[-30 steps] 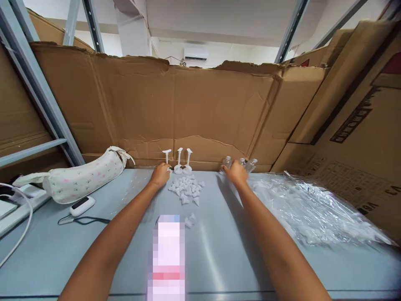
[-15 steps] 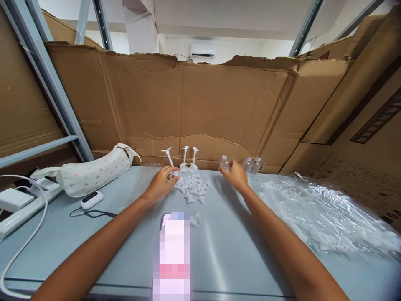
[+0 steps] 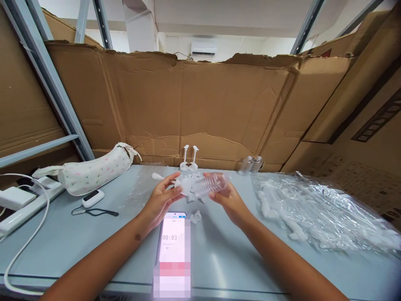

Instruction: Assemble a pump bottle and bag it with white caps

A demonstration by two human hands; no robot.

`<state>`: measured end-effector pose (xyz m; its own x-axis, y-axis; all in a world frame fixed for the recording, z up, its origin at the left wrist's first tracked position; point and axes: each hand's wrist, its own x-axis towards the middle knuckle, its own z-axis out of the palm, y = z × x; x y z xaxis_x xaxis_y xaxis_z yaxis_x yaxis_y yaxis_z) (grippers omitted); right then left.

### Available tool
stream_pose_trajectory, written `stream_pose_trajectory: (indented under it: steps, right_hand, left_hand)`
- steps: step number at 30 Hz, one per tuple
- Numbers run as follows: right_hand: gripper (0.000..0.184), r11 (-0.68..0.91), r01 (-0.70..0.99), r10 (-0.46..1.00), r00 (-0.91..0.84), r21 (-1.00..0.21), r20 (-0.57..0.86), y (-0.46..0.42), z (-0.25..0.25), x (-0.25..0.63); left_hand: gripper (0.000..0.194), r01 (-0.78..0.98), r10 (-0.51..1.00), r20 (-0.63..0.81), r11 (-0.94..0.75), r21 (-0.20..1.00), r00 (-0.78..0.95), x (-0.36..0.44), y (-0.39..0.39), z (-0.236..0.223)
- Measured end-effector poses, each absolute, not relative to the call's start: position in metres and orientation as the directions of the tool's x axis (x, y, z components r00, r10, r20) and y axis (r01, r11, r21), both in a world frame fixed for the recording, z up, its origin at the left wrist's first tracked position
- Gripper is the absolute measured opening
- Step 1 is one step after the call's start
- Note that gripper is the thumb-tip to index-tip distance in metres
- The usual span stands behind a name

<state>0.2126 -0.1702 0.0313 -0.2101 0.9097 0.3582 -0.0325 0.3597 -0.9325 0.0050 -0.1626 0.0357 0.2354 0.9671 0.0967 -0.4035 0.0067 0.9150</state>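
My right hand [image 3: 228, 199] holds a small clear ribbed bottle [image 3: 210, 183] on its side above the grey table [image 3: 94, 238], its mouth turned left. My left hand [image 3: 161, 197] grips a white pump head [image 3: 179, 184] whose thin tube points left, close to the bottle's mouth. Under both hands lies a pile of small white plastic caps [image 3: 191, 190]. Two more white pump heads [image 3: 189, 161] stand upright at the back, and two clear bottles [image 3: 251, 164] lie near the cardboard wall.
A phone [image 3: 173, 244] showing a timer lies near the front edge. A floral pouch [image 3: 94, 171], a small white device with a cord [image 3: 92, 198] and a power strip [image 3: 19, 200] sit left. A clear plastic bag of parts [image 3: 316, 209] covers the right. Cardboard walls [image 3: 219, 104] ring the table.
Both hands drew back from the rear of the table toward the middle. The right hand brought a bottle, the left a pump head, and the two parts now nearly meet.
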Motion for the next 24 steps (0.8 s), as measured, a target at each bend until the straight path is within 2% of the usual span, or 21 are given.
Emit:
stream_pose_trajectory:
  steps: [3,7,12,16,19,24]
  right_hand:
    - [0.049,0.381,-0.061,0.905,-0.181,-0.922,0.386,-0.176,0.03,0.209]
    - [0.042,0.508,0.013,0.845,-0.197,-0.861,0.496,-0.183,0.028,0.207]
    - [0.039,0.595,0.03,0.775,-0.285,-0.803,0.564,-0.187,0.024,0.207]
    - [0.039,0.561,-0.049,0.794,-0.25,-0.826,0.554,-0.189,0.023,0.203]
    - [0.036,0.498,-0.082,0.842,-0.191,-0.863,0.504,-0.192,0.021,0.199]
    - [0.036,0.365,-0.181,0.91,-0.137,-0.913,0.391,-0.195,0.015,0.194]
  left_hand:
    - [0.046,-0.488,0.934,0.077,0.111,0.866,0.348,0.007,-0.169,0.034]
    - [0.04,-0.556,0.885,0.093,0.201,0.806,0.455,0.006,-0.173,0.031]
    - [0.053,-0.527,0.882,0.096,0.185,0.829,0.461,0.007,-0.178,0.029]
    - [0.065,-0.475,0.919,0.102,0.101,0.874,0.382,0.012,-0.183,0.026]
    - [0.064,-0.395,0.955,0.116,0.001,0.919,0.272,0.016,-0.185,0.023]
    - [0.058,-0.3,0.949,0.211,-0.137,0.944,0.233,0.014,-0.188,0.023]
